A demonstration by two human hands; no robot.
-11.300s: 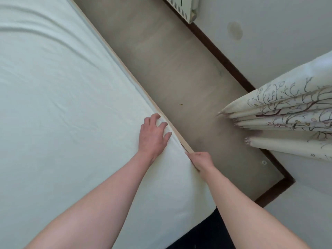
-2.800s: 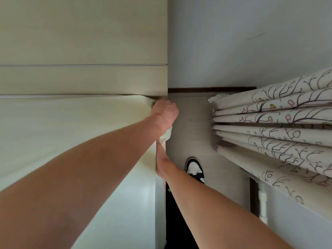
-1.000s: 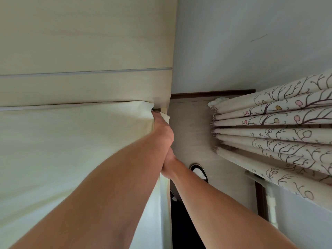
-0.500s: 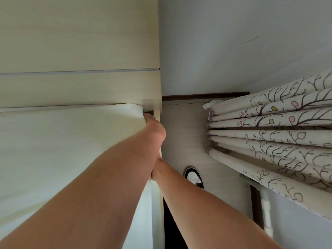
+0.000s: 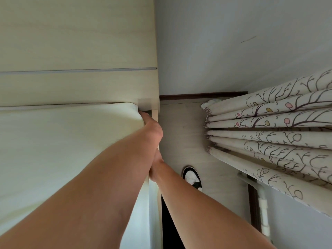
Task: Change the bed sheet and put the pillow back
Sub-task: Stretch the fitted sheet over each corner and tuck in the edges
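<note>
The cream bed sheet [image 5: 59, 150] lies smooth over the mattress, which fills the left half of the head view. My left hand [image 5: 151, 127] is at the mattress's far right corner, where it meets the wooden headboard [image 5: 77, 87]. Its fingers curl down over the sheet's corner and disappear into the gap by the bed frame. My right hand [image 5: 156, 168] is lower, against the side of the mattress. My left forearm covers most of it, so its fingers are hidden. No pillow is in view.
A narrow strip of wooden floor [image 5: 181, 133] runs between the bed frame's edge [image 5: 154, 114] and a patterned curtain [image 5: 269, 133] on the right. My shoe [image 5: 192, 178] stands on that strip. A white pipe [image 5: 263, 209] rises near the wall at lower right.
The loose flap of sheet that showed beside my left hand a second ago is out of sight. My left hand has sunk a little deeper at the corner. My right hand stays on the mattress side.
</note>
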